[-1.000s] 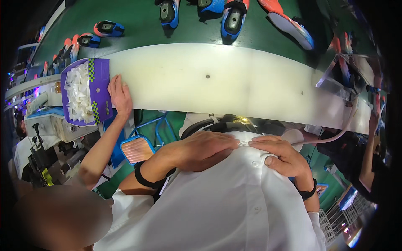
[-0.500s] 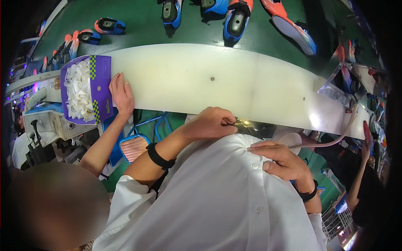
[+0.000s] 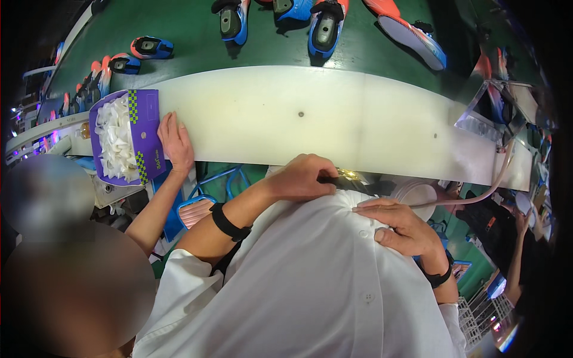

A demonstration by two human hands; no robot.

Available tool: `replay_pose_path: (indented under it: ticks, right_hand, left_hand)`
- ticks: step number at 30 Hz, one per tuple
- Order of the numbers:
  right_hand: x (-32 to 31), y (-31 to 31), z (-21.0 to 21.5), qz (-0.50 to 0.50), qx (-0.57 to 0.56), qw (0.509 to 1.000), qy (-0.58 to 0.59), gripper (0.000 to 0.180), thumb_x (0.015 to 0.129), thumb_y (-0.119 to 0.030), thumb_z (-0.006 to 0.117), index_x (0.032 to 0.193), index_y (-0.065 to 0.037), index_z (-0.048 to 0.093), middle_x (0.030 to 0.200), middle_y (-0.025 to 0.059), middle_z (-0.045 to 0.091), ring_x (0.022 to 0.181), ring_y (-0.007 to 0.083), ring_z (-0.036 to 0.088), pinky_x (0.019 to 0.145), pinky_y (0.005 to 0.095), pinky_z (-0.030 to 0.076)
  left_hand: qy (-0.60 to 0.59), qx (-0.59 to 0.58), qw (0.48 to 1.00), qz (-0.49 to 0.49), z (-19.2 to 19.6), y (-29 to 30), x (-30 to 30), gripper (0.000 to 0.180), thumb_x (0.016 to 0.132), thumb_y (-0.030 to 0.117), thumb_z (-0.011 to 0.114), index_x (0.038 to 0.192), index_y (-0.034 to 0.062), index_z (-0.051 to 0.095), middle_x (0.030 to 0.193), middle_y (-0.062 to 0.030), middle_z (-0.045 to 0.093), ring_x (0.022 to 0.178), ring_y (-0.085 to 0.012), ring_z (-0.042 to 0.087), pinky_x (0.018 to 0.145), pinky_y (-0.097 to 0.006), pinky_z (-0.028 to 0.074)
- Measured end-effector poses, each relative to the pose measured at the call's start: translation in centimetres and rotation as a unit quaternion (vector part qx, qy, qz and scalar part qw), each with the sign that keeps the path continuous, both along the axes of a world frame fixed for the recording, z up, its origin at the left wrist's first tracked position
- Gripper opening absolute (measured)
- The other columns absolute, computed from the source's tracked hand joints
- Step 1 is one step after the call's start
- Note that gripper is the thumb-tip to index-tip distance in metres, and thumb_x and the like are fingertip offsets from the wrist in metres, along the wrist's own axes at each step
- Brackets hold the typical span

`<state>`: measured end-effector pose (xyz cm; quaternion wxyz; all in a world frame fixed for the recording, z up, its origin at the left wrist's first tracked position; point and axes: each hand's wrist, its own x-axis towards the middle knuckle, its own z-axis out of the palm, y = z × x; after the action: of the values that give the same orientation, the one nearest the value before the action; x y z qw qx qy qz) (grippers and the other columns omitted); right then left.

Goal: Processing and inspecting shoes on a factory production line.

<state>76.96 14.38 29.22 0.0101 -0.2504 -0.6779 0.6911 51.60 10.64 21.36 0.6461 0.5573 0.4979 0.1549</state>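
Observation:
My left hand (image 3: 307, 176) is curled at my waist, just off the near edge of the white bench board (image 3: 262, 128). Its fingers bend inward by a dark patch, and whatever they may hold is hidden. My right hand (image 3: 403, 227) lies fairly flat with fingers extended against the front of my white shirt (image 3: 310, 274). The cloth gathers into creases between both hands. Behind my left fingers shows a shiny gold item (image 3: 349, 174), too small to name.
A purple box (image 3: 149, 125) of white crumpled pieces stands on the board's left; a co-worker's hand (image 3: 176, 143) rests beside it. Beyond, orange-and-blue shoes (image 3: 325, 30) sit on a green surface (image 3: 191, 36). At right are a pale hose (image 3: 471, 200), a round white container (image 3: 415, 194) and another person's arm (image 3: 514, 268).
My hands hold almost the same pose. The shoes beyond the board have shifted slightly left in view. A second blurred head now shows at the left, and the person at right has moved.

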Motion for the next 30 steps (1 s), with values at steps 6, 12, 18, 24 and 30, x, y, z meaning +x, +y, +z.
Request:
replay_pose_path:
  ticks: [6,12,18,24,30]
  right_hand:
    - [-0.2,1.1,-0.9,-0.069,-0.03,0.997,0.035,0.047,0.081,-0.027,0.064,0.116,0.003,0.057,0.115,0.0184,0.06,0.11,0.0313,0.054,0.092,0.0408,0.04]
    - [-0.1,2.7,-2.3,-0.286,-0.01,0.956,-0.06,0.039,0.086,-0.022,0.063,0.115,0.002,0.057,0.109,0.0111,0.063,0.1,0.0192,0.058,0.086,0.0328,0.044]
    - [-2.6,3.3,-3.4,-0.325,-0.016,0.942,-0.077,0.032,0.085,-0.013,0.061,0.114,0.001,0.057,0.106,0.011,0.063,0.097,0.0151,0.058,0.08,0.028,0.045]
    - [-5.2,5.2,-5.4,-0.278,0.109,0.948,-0.112,0.032,0.08,-0.007,0.058,0.112,0.001,0.059,0.098,0.01,0.066,0.09,0.0153,0.061,0.074,0.0268,0.046]
    - [-8.7,8.0,-6.7,-0.212,0.179,0.956,-0.099,0.045,0.079,-0.009,0.061,0.123,-0.003,0.051,0.102,0.012,0.065,0.088,0.018,0.062,0.069,0.0276,0.048]
  left_hand:
    - [-0.008,0.019,0.984,0.177,-1.5,1.4,-2.6,0.038,0.078,0.018,0.068,0.111,0.0028,0.059,0.096,-0.0067,0.062,0.09,-0.0135,0.056,0.078,-0.028,0.045]
    - [0.314,0.311,0.742,0.504,-8.3,11.3,-15.3,0.064,0.073,0.021,0.072,0.126,-0.0017,0.044,0.115,-0.021,0.056,0.11,-0.0349,0.052,0.092,-0.04,0.042]
    - [0.257,0.042,0.819,0.512,-11.5,19.8,-21.7,0.084,0.067,0.023,0.073,0.136,-0.0029,0.032,0.128,-0.0254,0.049,0.124,-0.039,0.042,0.101,-0.039,0.037]
    - [-0.058,-0.078,0.774,0.625,-4.9,16.4,-19.7,0.039,0.075,0.016,0.068,0.108,0.0063,0.049,0.098,-0.0059,0.058,0.079,-0.0163,0.057,0.063,-0.036,0.046]
    - [0.053,0.14,0.851,0.504,-1.6,5.5,-8.1,0.056,0.075,0.015,0.067,0.124,-0.0004,0.042,0.102,-0.0115,0.058,0.093,-0.0215,0.056,0.081,-0.037,0.045]
